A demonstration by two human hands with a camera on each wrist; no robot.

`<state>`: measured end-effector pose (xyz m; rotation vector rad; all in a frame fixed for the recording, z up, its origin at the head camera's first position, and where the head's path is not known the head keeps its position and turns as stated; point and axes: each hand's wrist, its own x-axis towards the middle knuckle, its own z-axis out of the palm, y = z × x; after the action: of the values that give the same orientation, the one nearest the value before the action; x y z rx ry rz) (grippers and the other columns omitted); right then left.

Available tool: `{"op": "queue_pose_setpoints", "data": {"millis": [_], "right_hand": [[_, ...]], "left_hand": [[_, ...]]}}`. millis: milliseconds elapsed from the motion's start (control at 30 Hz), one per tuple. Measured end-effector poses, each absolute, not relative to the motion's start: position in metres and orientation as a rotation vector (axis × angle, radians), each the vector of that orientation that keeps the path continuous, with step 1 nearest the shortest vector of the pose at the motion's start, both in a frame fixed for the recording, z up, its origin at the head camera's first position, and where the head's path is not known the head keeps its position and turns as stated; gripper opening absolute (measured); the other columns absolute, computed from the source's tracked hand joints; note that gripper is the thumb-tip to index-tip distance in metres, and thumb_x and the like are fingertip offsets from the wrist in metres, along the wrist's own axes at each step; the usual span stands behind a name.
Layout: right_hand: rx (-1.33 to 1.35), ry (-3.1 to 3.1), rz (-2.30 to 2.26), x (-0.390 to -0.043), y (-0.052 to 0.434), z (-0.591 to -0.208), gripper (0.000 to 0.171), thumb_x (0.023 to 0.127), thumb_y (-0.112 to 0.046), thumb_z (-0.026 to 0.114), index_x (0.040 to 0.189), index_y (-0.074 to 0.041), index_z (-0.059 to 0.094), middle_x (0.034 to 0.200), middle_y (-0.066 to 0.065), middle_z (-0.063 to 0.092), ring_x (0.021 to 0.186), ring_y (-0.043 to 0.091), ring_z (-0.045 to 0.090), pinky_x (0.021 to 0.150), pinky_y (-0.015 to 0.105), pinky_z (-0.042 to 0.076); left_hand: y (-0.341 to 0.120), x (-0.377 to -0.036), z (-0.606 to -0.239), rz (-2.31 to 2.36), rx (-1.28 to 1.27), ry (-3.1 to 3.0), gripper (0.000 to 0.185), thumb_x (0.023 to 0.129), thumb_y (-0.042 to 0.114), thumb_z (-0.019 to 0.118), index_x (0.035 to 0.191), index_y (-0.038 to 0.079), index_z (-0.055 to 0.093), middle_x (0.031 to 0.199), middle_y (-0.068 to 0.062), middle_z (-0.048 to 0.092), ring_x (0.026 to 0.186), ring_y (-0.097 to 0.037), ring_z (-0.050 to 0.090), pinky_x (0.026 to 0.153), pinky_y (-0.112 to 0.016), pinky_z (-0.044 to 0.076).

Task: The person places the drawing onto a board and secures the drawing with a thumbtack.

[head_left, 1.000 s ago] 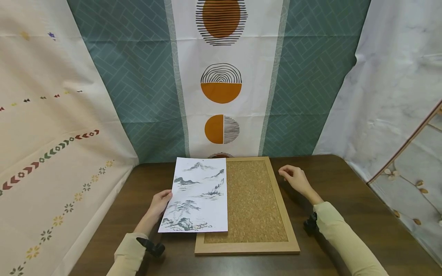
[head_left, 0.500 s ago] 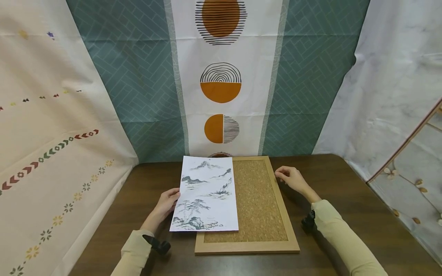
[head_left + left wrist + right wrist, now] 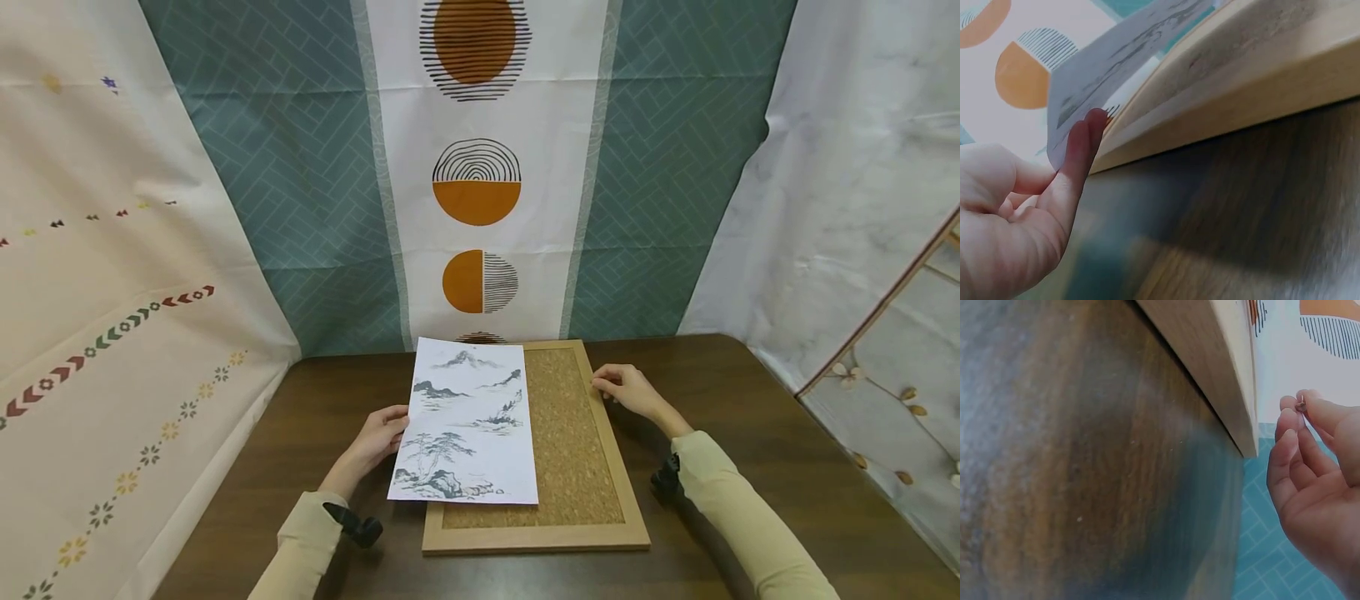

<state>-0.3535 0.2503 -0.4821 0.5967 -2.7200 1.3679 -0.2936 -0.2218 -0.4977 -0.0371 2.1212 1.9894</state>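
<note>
A white sheet of paper (image 3: 468,425) printed with an ink landscape of mountains and trees is held over the left part of a wood-framed cork board (image 3: 573,433). My left hand (image 3: 381,433) pinches its left edge between thumb and fingers. In the left wrist view the paper (image 3: 1110,69) tilts up, apart from the board's wooden side (image 3: 1241,109). Close by the board's right edge, my right hand (image 3: 628,390) pinches a tiny metal thumbtack (image 3: 1300,406), its thin point upward in the right wrist view.
The board lies on a dark brown wooden table (image 3: 300,417). Behind it hangs a green and white cloth (image 3: 487,233) with orange circles. A cream patterned cloth (image 3: 150,333) closes off the left, and a white marbled one (image 3: 817,250) the right.
My left hand has moved the paper rightward, so it covers more of the cork board. My right hand has shifted slightly left, closer to the board's right edge.
</note>
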Motion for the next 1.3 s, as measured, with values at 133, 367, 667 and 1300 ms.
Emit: {"op": "queue_pose_setpoints", "data": {"millis": [133, 367, 667, 1300], "right_hand": [[0.591, -2.721, 1.366, -0.355, 0.249, -0.481, 0.024, 0.096, -0.02, 0.059, 0.103, 0.002, 0.067, 0.085, 0.021, 0.066, 0.072, 0.029, 0.06, 0.058, 0.026, 0.048], [0.629, -2.715, 1.392, -0.355, 0.244, -0.475, 0.027, 0.098, -0.02, 0.056, 0.105, 0.004, 0.065, 0.082, 0.023, 0.064, 0.072, 0.034, 0.059, 0.058, 0.025, 0.048], [0.621, -2.728, 1.399, -0.359, 0.24, -0.472, 0.024, 0.098, -0.016, 0.056, 0.102, 0.006, 0.065, 0.079, 0.023, 0.062, 0.069, 0.03, 0.058, 0.058, 0.025, 0.048], [0.531, -2.778, 1.636, -0.368, 0.234, -0.464, 0.031, 0.099, -0.017, 0.054, 0.108, 0.012, 0.057, 0.079, 0.015, 0.059, 0.073, 0.016, 0.056, 0.065, 0.025, 0.05]], "left_hand": [[-0.215, -0.294, -0.497, 1.974, 0.022, 2.1, 0.039, 0.101, 0.004, 0.043, 0.137, -0.011, 0.039, 0.086, 0.0, 0.068, 0.067, -0.007, 0.062, 0.062, -0.022, 0.053], [-0.204, -0.296, -0.495, 1.98, 0.037, 2.083, 0.039, 0.101, 0.004, 0.044, 0.138, -0.009, 0.04, 0.09, -0.002, 0.068, 0.071, -0.008, 0.065, 0.065, -0.023, 0.055], [-0.188, -0.3, -0.493, 1.99, 0.101, 2.035, 0.04, 0.101, 0.002, 0.042, 0.138, -0.012, 0.038, 0.094, -0.005, 0.068, 0.077, -0.009, 0.067, 0.07, -0.025, 0.056], [-0.163, -0.302, -0.498, 1.964, 0.144, 2.003, 0.042, 0.098, -0.004, 0.04, 0.14, -0.012, 0.034, 0.104, -0.01, 0.06, 0.085, -0.011, 0.062, 0.077, -0.026, 0.054]]}}
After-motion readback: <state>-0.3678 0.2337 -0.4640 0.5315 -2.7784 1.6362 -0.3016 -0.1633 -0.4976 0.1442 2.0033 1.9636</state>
